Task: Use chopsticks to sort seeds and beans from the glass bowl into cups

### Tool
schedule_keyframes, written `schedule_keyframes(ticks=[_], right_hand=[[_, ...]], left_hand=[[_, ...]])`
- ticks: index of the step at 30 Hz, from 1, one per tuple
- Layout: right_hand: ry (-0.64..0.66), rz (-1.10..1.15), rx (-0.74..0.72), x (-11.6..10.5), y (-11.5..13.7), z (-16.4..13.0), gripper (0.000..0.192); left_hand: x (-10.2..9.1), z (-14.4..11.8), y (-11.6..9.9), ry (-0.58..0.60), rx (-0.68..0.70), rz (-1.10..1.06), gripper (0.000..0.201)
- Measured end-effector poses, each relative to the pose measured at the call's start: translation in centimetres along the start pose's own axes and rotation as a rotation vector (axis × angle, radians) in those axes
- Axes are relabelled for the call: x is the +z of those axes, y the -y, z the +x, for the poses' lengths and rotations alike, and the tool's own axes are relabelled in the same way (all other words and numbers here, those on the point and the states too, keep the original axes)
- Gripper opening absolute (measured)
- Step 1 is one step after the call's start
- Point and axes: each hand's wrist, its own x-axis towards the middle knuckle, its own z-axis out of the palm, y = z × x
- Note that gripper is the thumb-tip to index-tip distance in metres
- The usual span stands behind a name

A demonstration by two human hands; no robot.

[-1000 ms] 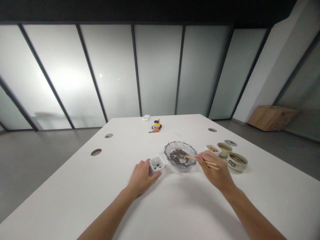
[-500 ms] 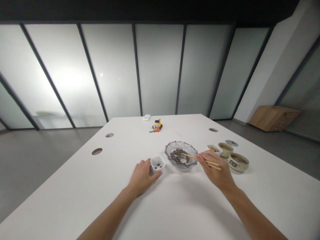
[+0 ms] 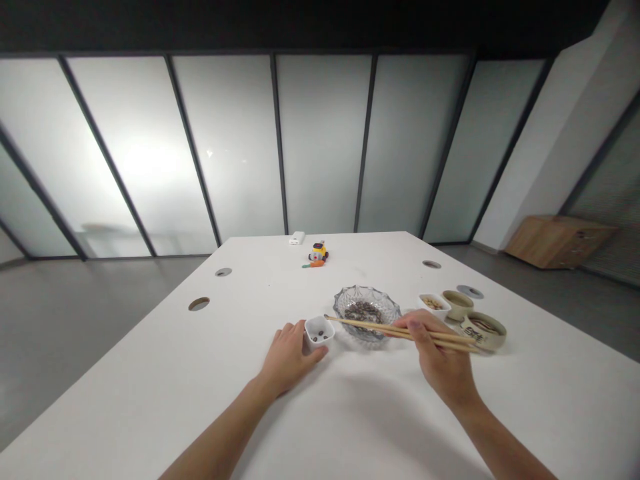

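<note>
Small, dark brown oval beans (image 3: pixel 364 311) are lying in the clear, faceted glass bowl (image 3: pixel 389 308), two o'clock from the square-rimmed white cup (image 3: pixel 321 345). Your left hand (image 3: pixel 289 357) is cradling that cup; your right hand (image 3: pixel 443 357) is gripping pale wooden chopsticks (image 3: pixel 357 323), whose tips, near the cup's one o'clock edge, are seemingly pinching one bean (too small to confirm). Best practice: squeezing evenly, bracing the cup, keeping tips low.

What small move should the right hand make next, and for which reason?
Perhaps the right hand should part the chopsticks over the white cup: their tips appear at its rim, the left hand holds it, and a few dark beans lie inside. Whether the tips hold a bean is unclear.
</note>
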Motion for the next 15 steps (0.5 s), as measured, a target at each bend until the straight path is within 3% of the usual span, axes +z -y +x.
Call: schedule_keyframes(ticks=[5,11,15], right_hand=[[0.060,0.009,-0.027,1.1,0.9,-0.9,0.040],[-0.088,-0.136,-0.068,0.5,-0.4,-0.6,0.036],[-0.095,-0.242,-0.119,-0.1,-1.5,-0.1,0.033]], left_hand=[[0.0,0.0,0.0,-0.008,-0.003,0.004,0.029],[0.1,0.0,0.2,0.000,0.000,0.001,0.029],[0.2,0.1,0.3,0.001,0.002,0.002,0.029]])
